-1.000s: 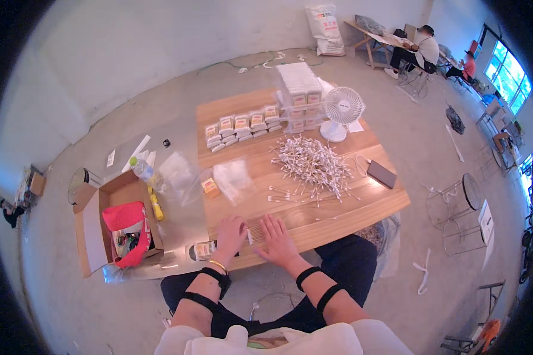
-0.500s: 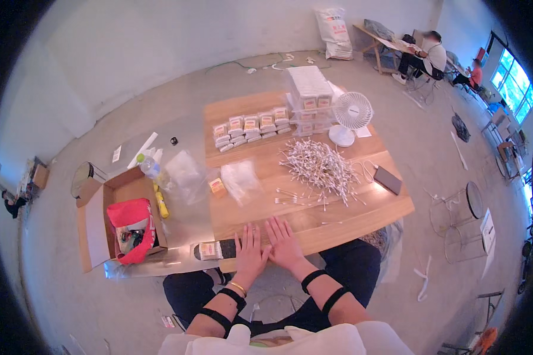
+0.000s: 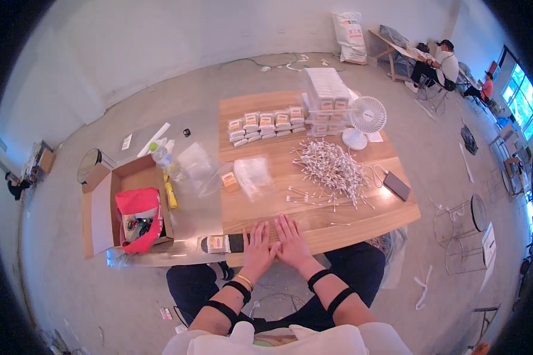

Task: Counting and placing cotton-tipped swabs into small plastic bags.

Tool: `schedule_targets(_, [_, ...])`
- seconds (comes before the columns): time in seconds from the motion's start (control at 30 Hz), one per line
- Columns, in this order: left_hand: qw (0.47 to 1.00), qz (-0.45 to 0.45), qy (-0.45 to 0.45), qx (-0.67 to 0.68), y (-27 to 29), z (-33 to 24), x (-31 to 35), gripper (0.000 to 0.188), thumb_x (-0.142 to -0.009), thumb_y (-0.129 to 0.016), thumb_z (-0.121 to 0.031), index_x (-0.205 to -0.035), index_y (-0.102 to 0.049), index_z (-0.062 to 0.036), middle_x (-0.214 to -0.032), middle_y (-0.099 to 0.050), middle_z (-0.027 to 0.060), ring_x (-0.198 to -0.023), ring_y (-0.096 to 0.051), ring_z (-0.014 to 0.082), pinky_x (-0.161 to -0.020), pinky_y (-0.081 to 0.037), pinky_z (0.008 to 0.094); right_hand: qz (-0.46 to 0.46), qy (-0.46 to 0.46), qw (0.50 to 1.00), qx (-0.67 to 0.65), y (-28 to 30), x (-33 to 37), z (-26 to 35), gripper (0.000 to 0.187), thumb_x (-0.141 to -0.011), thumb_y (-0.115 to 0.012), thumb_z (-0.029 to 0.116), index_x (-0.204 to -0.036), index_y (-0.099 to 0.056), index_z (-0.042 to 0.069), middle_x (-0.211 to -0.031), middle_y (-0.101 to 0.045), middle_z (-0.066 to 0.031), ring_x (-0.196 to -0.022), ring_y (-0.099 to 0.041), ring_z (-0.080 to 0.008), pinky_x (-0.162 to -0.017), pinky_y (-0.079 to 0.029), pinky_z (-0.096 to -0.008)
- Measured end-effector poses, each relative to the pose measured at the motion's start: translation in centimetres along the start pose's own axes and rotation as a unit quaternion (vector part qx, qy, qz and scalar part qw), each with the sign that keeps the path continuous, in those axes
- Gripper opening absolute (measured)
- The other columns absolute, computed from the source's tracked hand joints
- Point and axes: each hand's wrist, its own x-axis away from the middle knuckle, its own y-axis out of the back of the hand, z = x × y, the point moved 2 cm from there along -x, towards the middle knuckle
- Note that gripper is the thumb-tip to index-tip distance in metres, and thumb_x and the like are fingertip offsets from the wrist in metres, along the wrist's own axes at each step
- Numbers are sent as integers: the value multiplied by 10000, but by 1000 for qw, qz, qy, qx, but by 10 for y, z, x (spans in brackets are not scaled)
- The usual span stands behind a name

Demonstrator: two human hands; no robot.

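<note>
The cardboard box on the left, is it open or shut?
Open: the cardboard box has a flap spread outward, and the red bag shows inside.

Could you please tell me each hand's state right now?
Left hand: open, palm down over the wooden table; anything beneath is hidden.
Right hand: open, palm down beside the left; anything beneath is hidden.

Decent bare strip of tabletop (image 3: 238, 216) between the clear bags (image 3: 253, 177) and the left grip (image 3: 257, 249), so sideways there's room to slide. Straight ahead of the right grip (image 3: 292, 242) you run into loose swabs (image 3: 331, 168), with the fan (image 3: 368, 113) and stacked packs (image 3: 326, 89) walling things off behind; hard to tell what's under either palm, tbh.
</note>
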Motion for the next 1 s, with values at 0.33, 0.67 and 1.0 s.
schedule_targets(0.33, [1000, 2, 11, -2, 3, -1, 1, 845, -1032, -433, -572, -1601, -284, 35, -1675, -280, 202, -1573, -214, 363, -1251, -32, 647, 4, 0, 1000, -2, 1, 0, 0, 811, -970, -511, 440, -1609, -284, -4, -1695, -225, -217, -1592, -170, -348, -1287, -119, -535])
schedule_targets(0.67, [972, -106, 208, 38, 61, 96, 37, 675, -1040, -517, -344, -1561, -334, 45, -1630, -313, 270, -1540, -254, 430, -1240, -158, 611, -1, -31, 1000, -4, -4, -1, 11, 727, -1014, -499, 396, -1600, -309, 11, -1686, -255, -202, -1585, -183, -356, -1285, -131, -534])
schedule_targets(1.0, [774, -156, 432, 436, -6, 203, 58, 573, -1049, -587, -479, -863, -677, 56, -776, -630, 72, -735, -550, 154, -699, -490, 357, -31, -7, 999, 2, -35, -16, 89, 701, -992, -536, 365, -1596, -352, 62, -1676, -299, -158, -1577, -221, -322, -1282, -128, -553])
